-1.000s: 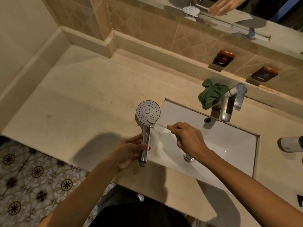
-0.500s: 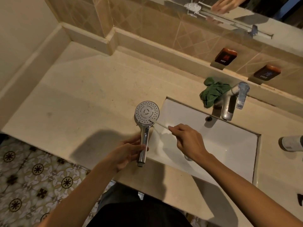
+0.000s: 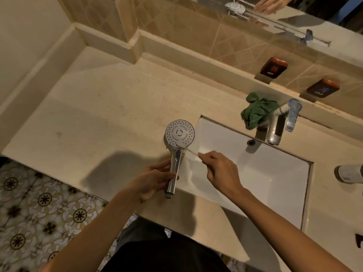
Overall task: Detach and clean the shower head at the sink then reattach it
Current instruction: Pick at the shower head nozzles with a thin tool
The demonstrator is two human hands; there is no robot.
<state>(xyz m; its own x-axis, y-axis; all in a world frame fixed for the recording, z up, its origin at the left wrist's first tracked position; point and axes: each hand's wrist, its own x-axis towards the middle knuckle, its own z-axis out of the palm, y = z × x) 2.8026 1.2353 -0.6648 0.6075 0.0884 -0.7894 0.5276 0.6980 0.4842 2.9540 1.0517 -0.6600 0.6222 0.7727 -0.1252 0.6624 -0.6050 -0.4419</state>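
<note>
A chrome shower head (image 3: 179, 134) is held upright over the counter's edge, its round nozzle face turned up toward me. My left hand (image 3: 155, 180) grips its handle near the lower end. My right hand (image 3: 218, 168) pinches a thin pale stick (image 3: 191, 152) whose tip touches the lower rim of the nozzle face. The white rectangular sink (image 3: 275, 173) lies just right of the shower head, under my right hand. No hose is attached to the handle's end.
A green cloth (image 3: 255, 110) is bunched beside the chrome tap (image 3: 279, 124) behind the sink. Hot and cold labels (image 3: 274, 67) sit on the tiled wall ledge. A pale cylindrical object (image 3: 351, 173) lies at the right edge. Beige counter (image 3: 98, 118) spreads left; patterned floor below.
The stick's tip has shifted slightly lower along the nozzle face's rim. Both hands and the shower head stay in nearly the same place.
</note>
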